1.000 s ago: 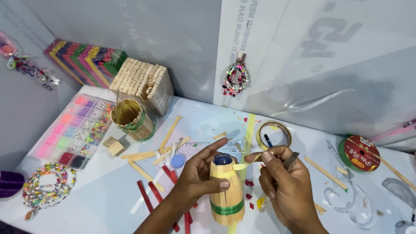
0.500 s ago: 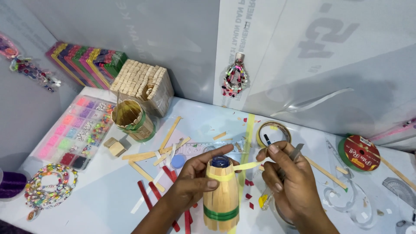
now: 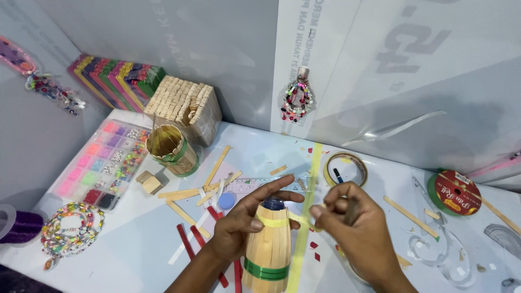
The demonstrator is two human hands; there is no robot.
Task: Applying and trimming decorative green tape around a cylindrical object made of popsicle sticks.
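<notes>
A white tabletop (image 3: 130, 260) stands against grey wall panels and is covered with craft material. Near its front edge, in the middle, stands a bottle covered with wooden sticks (image 3: 268, 249), upright, with a green band low on its body and a dark blue cap on top. The left hand (image 3: 241, 228) holds this bottle from the left side; its fingers are wrapped around the upper part and the thumb presses on a yellow ribbon (image 3: 304, 217) that goes around the neck. The right hand (image 3: 353, 228), just to the right of the bottle, has its fingers pinched on the same yellow ribbon, which hangs down as a long strip beside the bottle.

Just left of the bottle, red sticks (image 3: 187, 244) and plain wooden sticks (image 3: 179, 193) lie loose on the tabletop, with a blue bottle cap (image 3: 226, 201) among them. Behind the bottle, to the right, lies a roll of tape (image 3: 345, 169). Further left and behind stands a round stick cup with green band (image 3: 172, 149), and behind it a square stick box (image 3: 184, 106). Far left of the bottle are a bead organizer tray (image 3: 103, 163) and a beaded necklace (image 3: 70, 233). Far right lies a green and red ribbon spool (image 3: 455, 192).
</notes>
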